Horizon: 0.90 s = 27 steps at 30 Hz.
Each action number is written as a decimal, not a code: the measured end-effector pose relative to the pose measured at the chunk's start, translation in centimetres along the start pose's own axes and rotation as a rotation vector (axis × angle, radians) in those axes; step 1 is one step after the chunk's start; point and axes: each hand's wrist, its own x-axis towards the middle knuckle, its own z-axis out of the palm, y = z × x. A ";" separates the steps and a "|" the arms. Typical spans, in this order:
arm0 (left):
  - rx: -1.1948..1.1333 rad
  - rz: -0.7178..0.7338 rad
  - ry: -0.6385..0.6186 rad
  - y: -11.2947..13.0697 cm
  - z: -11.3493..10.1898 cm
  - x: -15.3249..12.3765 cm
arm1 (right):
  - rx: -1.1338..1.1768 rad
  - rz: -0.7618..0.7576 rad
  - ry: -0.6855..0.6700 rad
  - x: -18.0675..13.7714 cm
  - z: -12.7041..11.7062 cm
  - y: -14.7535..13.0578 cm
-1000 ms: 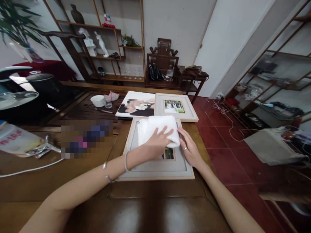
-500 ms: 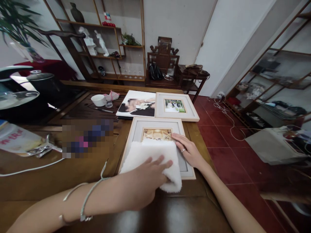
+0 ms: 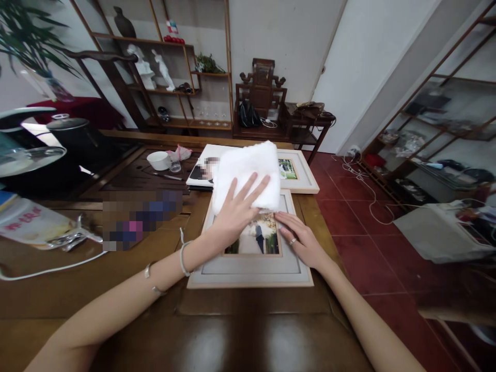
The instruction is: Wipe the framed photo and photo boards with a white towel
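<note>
Cloth (image 3: pixel 246 161) under spread left hand (image 3: pixel 237 211), right hand (image 3: pixel 305 243) on frame (image 3: pixel 248 283)

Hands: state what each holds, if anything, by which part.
Left hand: white cloth, near part, under spread fingers; grip unclear. Right hand: nothing, resting on the framed picture.

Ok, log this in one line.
left hand: on white cloth | right hand: on near frame | cloth: across frame's far edge
</note>
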 end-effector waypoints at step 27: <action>-0.071 0.021 -0.507 4.1 0.1 -4.2 | 0.013 0.044 -0.002 -0.1 -0.1 0.0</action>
